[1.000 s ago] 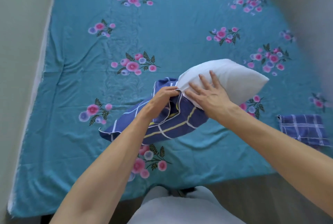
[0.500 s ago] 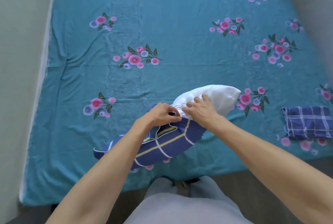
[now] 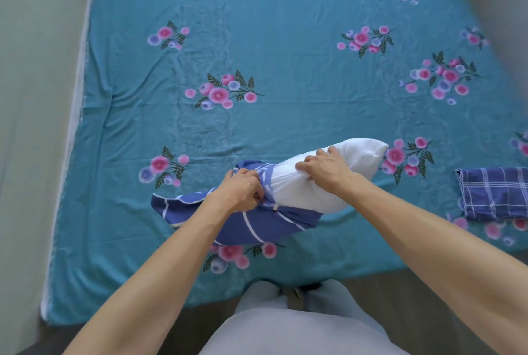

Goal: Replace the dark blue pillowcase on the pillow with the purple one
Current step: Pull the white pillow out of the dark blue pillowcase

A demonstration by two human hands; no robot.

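Note:
A white pillow [image 3: 360,157] lies near the bed's front edge, its far half bare. The near half is still inside the dark blue pillowcase [image 3: 243,226] with white and yellow stripes. My left hand [image 3: 243,192] grips the bunched open edge of that pillowcase. My right hand [image 3: 323,167] grips the bare pillow just beyond the case's edge, fingers curled into the stuffing. A folded purple checked pillowcase [image 3: 497,192] lies on the bed at the right edge of the view, apart from both hands.
The bed [image 3: 285,55] wears a teal sheet with pink flower bunches. A wall runs along its left side and another along the right. My legs stand against the front edge, with dark floor below.
The pillow has come down from a raised tilt to lie low on the bed. My right hand went from flat on the pillow to gripping it. The case's edge sits farther down the pillow.

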